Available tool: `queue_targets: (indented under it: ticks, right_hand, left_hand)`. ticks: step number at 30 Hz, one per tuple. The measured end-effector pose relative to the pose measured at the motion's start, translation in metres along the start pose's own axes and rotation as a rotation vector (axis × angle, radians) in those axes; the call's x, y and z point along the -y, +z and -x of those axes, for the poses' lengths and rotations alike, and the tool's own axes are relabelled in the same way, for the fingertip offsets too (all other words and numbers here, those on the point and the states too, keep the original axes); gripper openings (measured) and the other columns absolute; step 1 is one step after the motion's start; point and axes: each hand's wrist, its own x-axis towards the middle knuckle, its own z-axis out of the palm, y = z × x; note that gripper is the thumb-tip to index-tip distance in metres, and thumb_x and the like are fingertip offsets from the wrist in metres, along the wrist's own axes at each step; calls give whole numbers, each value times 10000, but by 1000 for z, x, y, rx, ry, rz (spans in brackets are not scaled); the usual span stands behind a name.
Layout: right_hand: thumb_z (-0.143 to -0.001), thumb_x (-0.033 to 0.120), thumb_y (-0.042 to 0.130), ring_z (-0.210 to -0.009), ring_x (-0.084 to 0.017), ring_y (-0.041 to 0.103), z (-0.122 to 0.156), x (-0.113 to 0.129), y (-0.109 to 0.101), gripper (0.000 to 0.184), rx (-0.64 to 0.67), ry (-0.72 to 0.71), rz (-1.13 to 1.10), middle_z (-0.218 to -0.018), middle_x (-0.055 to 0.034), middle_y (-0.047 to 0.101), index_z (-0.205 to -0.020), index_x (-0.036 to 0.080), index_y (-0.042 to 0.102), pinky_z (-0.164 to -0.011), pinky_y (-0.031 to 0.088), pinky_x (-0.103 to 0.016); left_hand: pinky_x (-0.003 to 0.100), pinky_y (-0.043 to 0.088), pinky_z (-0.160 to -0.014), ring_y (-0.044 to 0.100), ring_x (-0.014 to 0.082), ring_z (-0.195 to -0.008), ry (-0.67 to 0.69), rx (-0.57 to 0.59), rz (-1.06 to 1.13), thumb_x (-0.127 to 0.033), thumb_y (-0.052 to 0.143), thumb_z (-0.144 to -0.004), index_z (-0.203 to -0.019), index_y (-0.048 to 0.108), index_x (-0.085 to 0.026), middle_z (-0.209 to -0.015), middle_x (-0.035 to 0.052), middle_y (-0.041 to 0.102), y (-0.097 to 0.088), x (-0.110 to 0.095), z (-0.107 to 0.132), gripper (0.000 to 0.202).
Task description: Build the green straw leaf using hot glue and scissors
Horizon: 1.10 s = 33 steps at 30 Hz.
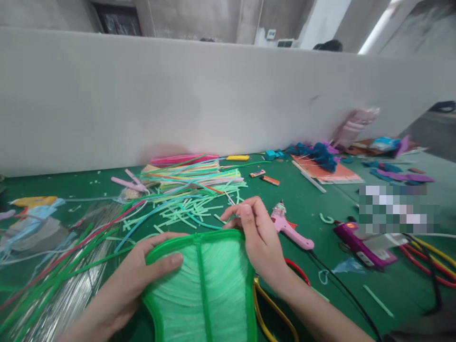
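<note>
A green leaf-shaped panel [178, 294] tilts up in front of me. It has a thick dark green border, a rib down its middle and a pale, streaky, see-through surface; its lower end runs out of view. My left hand [149, 268] grips its upper left edge, thumb on the front and fingers behind. At the upper right corner is my right hand [254, 228], its thumb pressed to its curled fingers. What these fingers pinch, if anything, is too small to make out. Just past the right hand lies a pink glue gun [290, 230].
Light green stick cuttings [192, 209] and bundled coloured stems [192, 175] lie beyond the panel. Clear rods [76, 280] are at left. Yellow-handled scissors [272, 308], a purple box-like device [365, 247] and a black cord [349, 287] lie at right. A white partition [213, 99] closes the back.
</note>
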Motion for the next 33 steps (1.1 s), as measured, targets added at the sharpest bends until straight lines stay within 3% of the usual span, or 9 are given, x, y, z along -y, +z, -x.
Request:
queue_targets:
  ticks: [5, 9, 11, 14, 16, 19, 24, 29, 33]
  right_hand:
    - [-1013, 541, 502, -693, -160, 704, -12, 10, -21, 449, -7, 10, 175, -775, -37, 725, -763, 203, 661, -609, 548, -267]
    - [-853, 394, 768, -870, -188, 723, -12, 18, -41, 187, -46, -95, 346, -993, -47, 774, -838, 213, 728, -722, 565, -285]
    - [-830, 376, 795, -690, -157, 688, -4, 19, -48, 201, -58, -81, 428, -773, -6, 749, -757, 215, 700, -622, 528, -262]
    - [-940, 401, 673, -541, -131, 615, 11, 20, -53, 418, -83, -91, 555, -526, 27, 616, -577, 216, 578, -523, 451, -253]
    - [-993, 365, 600, -649, -145, 676, 17, 21, -50, 329, -47, -152, 595, -658, 6, 701, -704, 218, 656, -596, 504, -263]
    - [-937, 281, 704, -943, -183, 714, 18, 22, -34, 88, 103, -349, 605, -988, -28, 776, -1005, 235, 733, -849, 569, -323]
    - [-876, 147, 756, -1095, -221, 648, 8, 24, -4, 133, 238, -654, 582, -1024, -58, 757, -999, 195, 750, -1012, 538, -412]
    - [-884, 86, 703, -1124, -221, 609, 4, 23, 6, 96, 317, -691, 582, -1049, -83, 737, -946, 156, 723, -1024, 533, -403]
    - [-896, 99, 666, -1094, -197, 624, 5, 26, 8, 70, 336, -594, 544, -1049, -76, 721, -907, 166, 682, -1011, 518, -377]
  left_hand:
    - [254, 569, -683, 735, 198, -781, 2, -30, 113, -391, 970, -570, -1005, 779, -251, -910, 12, 803, 0, 11, 3, 496]
    - [248, 579, -691, 731, 194, -796, 19, 7, 104, -410, 966, -584, -1029, 780, -238, -955, 30, 801, -5, 15, -1, 512]
    - [240, 580, -697, 731, 189, -806, 23, 9, 114, -415, 960, -596, -1040, 780, -237, -965, 32, 803, -5, 16, -2, 512]
    - [218, 571, -680, 727, 175, -776, 24, -23, 146, -417, 951, -611, -1025, 781, -234, -926, 26, 806, -1, 16, 0, 484]
    - [213, 563, -673, 724, 173, -764, 32, -37, 152, -427, 945, -615, -1012, 782, -231, -919, 30, 808, 0, 16, 2, 472]
    - [234, 562, -683, 725, 196, -787, 63, -39, 102, -470, 918, -636, -1053, 784, -226, -956, 50, 811, -1, 18, 2, 502]
    - [254, 550, -704, 726, 224, -818, 152, -33, 10, -527, 865, -678, -1120, 793, -225, -1028, 68, 811, -5, 23, 0, 540]
    - [278, 554, -770, 726, 242, -852, 199, -31, -15, -547, 842, -700, -1115, 805, -248, -1011, 56, 816, -4, 25, 1, 513]
    - [257, 538, -752, 716, 225, -857, 228, -33, -51, -555, 831, -714, -1105, 806, -262, -1030, 42, 811, -4, 26, 3, 489]
